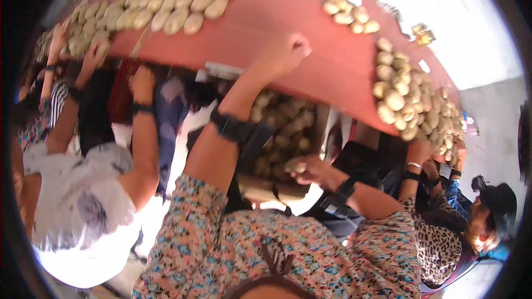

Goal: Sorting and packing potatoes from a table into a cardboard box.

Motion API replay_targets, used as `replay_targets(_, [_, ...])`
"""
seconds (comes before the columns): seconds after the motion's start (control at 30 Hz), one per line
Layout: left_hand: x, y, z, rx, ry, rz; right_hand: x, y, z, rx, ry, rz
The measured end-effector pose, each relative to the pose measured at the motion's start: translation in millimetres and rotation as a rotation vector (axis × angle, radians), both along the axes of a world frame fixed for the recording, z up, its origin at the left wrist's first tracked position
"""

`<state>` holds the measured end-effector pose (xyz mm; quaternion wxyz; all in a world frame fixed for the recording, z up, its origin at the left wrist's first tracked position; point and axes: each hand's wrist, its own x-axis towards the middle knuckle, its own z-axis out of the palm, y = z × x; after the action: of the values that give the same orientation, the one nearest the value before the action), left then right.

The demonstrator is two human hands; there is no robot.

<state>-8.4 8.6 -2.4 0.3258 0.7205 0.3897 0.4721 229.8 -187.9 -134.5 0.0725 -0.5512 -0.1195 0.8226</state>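
My left hand [289, 55] is over the red tabletop [249, 16], its fingers curled and blurred; whether anything is in them cannot be seen. Lower down, my right hand [316, 171] grips a pale brown, potato-like piece [295, 166] in its fingertips. Behind and below it, under the table edge, a box or crate [272, 187] contains many similar pieces [286, 128], partly hidden by my left forearm and its black wristband.
Rows of the pieces [174, 20] lie on the table at left, a small group [351, 12] at upper right, and a long heap [407, 91] along the right. People work close on both sides, one in a white shirt [87, 199], another in leopard print [438, 245].
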Motion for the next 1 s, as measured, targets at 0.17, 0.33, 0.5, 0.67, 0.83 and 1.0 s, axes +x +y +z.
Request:
replay_targets(0.17, [1.3, -1.8, 8.5, -0.053, -0.017, 0.025, -2.1, 11.2, 7.9, 0.17, -0.288, -0.193])
replay_targets(0.33, [3.6, -8.2, 10.4, -0.241, -0.05, -0.015, -29.4, 37.0, 76.5, 0.345, -0.13, 0.006])
replay_targets(0.5, [7.9, -5.7, 11.3, -0.217, 0.053, -0.031, -50.9, 54.1, 173.7, 0.817, -0.029, 0.113])
replay_targets(0.67, [10.6, -7.5, 16.5, -0.163, 0.06, -0.071, -63.5, 46.2, 233.6, 1.075, 0.063, 0.189])
replay_targets(0.83, [6.7, -7.6, 18.8, -0.222, -0.033, -0.231, -98.6, 29.2, 260.6, 1.2, 0.197, 0.07])
replay_targets(1.0, [9.9, -10.9, 10.9, -0.309, 0.068, -0.352, -119.3, 3.2, 269.7, 1.397, 0.228, 0.087])
